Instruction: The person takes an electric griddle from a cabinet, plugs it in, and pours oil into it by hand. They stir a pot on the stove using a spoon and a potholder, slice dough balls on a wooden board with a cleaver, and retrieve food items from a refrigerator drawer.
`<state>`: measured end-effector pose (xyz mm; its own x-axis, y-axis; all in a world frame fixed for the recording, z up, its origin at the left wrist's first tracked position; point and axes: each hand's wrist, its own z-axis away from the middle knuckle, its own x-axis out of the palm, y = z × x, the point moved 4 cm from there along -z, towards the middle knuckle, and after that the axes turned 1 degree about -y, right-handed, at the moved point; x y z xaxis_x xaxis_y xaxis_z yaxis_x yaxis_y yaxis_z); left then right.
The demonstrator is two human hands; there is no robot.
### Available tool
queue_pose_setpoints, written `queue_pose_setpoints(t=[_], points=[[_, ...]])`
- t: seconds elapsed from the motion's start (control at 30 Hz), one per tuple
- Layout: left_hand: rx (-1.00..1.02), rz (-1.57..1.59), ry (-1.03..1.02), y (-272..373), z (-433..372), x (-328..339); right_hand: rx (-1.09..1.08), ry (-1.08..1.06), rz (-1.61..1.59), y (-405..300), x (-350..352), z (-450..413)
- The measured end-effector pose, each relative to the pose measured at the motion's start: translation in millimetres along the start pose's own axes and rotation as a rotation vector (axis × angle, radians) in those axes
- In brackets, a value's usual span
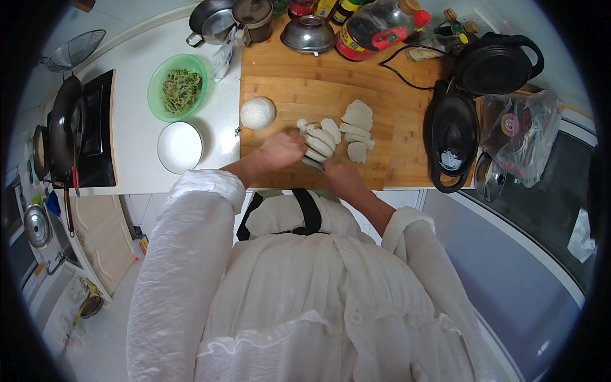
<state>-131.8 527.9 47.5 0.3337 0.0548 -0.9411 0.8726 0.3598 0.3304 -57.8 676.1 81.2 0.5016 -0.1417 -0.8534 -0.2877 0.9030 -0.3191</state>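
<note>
My right hand [342, 177] holds a knife, whose blade [312, 164] shows below a row of white slices. The handle is hidden in the fist. My left hand [282, 150] presses its curled fingers against the left end of these bun slices [321, 142]; its fingertips are partly hidden. Farther right on the wooden cutting board [286, 90] lies a second group of bun slices [358, 125], some stacked and some leaning. One whole round white bun [258, 113] sits at the board's left, beyond my left hand.
Left of the board stand a white bowl [180, 148] and a green bowl [157, 93] of shredded vegetables. A black open electric pan [454, 133] is at the right. Pots, an upturned metal bowl [308, 33] and a large sauce bottle [367, 33] line the back. A wok [67, 129] sits far left.
</note>
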Motion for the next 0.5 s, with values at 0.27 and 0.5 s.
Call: queue_pose_setpoints(t=[0.27,0.5], points=[[-0.028,-0.012,-0.124,5.1,-9.6,6.2,0.063,-0.048,-0.011,18.5,21.4,-1.2],[-0.199,-0.009,0.440,37.7,23.4,-60.0,0.084,-0.011,-0.033,30.0,25.3,-4.7]])
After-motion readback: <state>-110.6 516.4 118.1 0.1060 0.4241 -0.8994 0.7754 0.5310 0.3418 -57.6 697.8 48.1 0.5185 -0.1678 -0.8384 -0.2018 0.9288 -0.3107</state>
